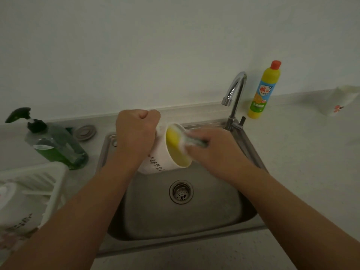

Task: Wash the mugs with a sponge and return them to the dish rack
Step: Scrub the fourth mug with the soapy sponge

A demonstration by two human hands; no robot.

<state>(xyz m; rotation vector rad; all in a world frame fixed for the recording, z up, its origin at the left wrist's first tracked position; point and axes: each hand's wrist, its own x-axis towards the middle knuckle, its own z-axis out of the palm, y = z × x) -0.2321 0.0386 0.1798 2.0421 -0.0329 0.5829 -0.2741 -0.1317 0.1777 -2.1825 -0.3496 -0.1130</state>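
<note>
Left hand (pixel 136 131) grips mug (pixel 161 154) at frame centre, tilted over sink (pixel 194 221), mouth presented rightward for access. Right hand (pixel 212 149) clasps sponge (pixel 191 141) against rim. Dish rack (pixel 39 176) waits lower left.

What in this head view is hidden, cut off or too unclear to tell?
- Handle of the mug, if any: head view, hidden under the gripping left hand.
- The sponge: head view, mostly covered by the right hand, blurred.
- In the dish rack, the second mug: head view, cut by the left edge.
- A white item on the right counter: head view, too blurred to name.
</note>
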